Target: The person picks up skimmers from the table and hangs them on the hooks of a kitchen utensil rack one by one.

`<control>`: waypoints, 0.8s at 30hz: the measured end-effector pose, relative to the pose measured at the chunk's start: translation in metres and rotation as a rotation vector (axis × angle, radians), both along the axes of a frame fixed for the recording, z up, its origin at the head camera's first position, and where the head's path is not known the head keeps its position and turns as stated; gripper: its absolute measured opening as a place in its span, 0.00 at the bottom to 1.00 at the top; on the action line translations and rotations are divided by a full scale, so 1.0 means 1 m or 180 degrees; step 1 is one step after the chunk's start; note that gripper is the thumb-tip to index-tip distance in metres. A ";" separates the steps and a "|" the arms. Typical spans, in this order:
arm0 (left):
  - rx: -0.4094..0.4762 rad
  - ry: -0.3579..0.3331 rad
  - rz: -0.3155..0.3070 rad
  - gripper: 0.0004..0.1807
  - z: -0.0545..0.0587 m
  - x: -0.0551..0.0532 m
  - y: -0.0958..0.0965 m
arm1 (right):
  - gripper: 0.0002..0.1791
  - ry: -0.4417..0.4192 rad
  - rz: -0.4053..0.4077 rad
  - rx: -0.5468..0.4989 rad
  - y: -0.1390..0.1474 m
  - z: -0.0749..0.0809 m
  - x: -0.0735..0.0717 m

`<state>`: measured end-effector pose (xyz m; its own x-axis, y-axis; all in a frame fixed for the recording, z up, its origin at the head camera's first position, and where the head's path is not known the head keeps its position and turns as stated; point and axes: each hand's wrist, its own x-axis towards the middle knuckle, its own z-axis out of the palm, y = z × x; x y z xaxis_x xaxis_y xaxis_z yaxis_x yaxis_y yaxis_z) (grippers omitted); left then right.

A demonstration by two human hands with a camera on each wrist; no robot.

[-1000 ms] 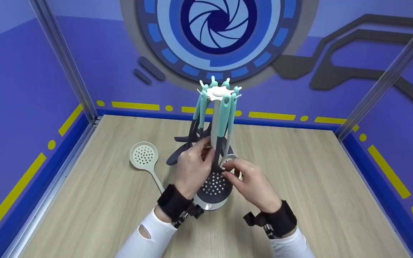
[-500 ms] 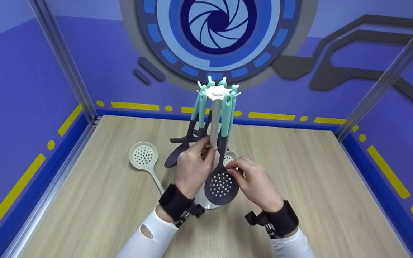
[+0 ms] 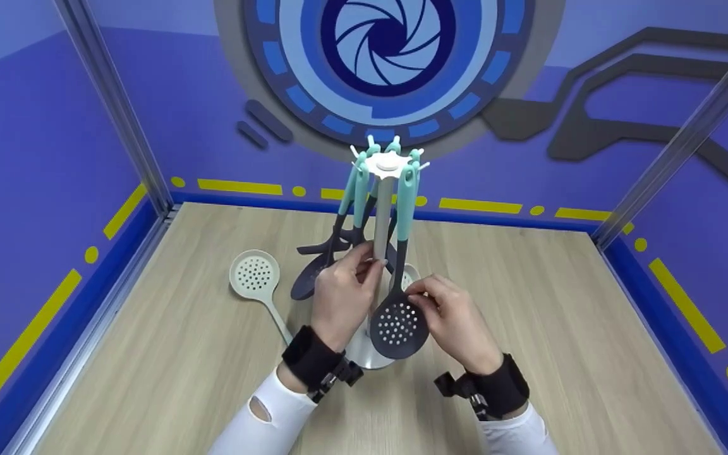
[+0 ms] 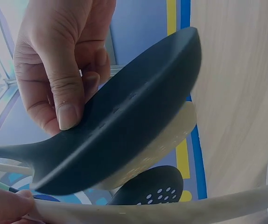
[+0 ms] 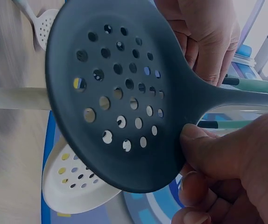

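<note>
A rotating-style utensil stand with a white top [image 3: 387, 164] and a grey pole [image 3: 382, 221] carries several utensils with mint handles. My left hand [image 3: 344, 297] grips the pole at mid-height, thumb and fingers round it. With thumb and fingers, my right hand [image 3: 455, 316] pinches the rim of a dark skimmer [image 3: 400, 325] near its neck; that skimmer hangs by its handle from the top. Behind it, a pale skimmer [image 5: 73, 186] shows partly in the right wrist view. Another dark perforated utensil [image 4: 159, 186] hangs beyond the pole in the left wrist view.
On the table to the left lies a cream skimmer [image 3: 254, 273], its handle end hidden behind the left wrist. A dark ladle-like utensil [image 3: 310, 278] hangs left of the pole. Blue patterned walls enclose the wooden table [image 3: 591, 354]. The stand's round base [image 3: 370, 357] is near the front.
The dark skimmer and its handle have swung to the right around the pole, with my right hand following. Utensils on the left have shifted too. My left hand stays on the pole.
</note>
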<state>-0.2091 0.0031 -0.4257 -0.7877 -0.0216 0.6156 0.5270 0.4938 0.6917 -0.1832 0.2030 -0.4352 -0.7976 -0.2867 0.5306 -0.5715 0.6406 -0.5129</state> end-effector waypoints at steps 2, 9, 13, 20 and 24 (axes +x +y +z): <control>-0.0019 0.0016 0.0009 0.14 0.000 0.000 0.000 | 0.05 0.0015 -0.0013 0.0012 0.000 0.000 0.000; 0.0025 0.0015 -0.0059 0.14 0.000 0.000 -0.002 | 0.05 -0.0074 -0.0076 0.0073 0.001 0.001 0.000; -0.0005 0.0044 -0.0057 0.14 -0.001 -0.001 -0.002 | 0.05 -0.0139 -0.0060 0.0083 0.001 0.001 0.000; -0.0156 0.0057 -0.0018 0.14 -0.002 0.004 -0.003 | 0.06 -0.0158 -0.0062 0.0079 0.001 -0.001 -0.002; -0.0305 0.0255 0.0062 0.15 -0.004 0.007 -0.004 | 0.07 -0.0210 -0.0083 0.0028 0.000 -0.002 -0.002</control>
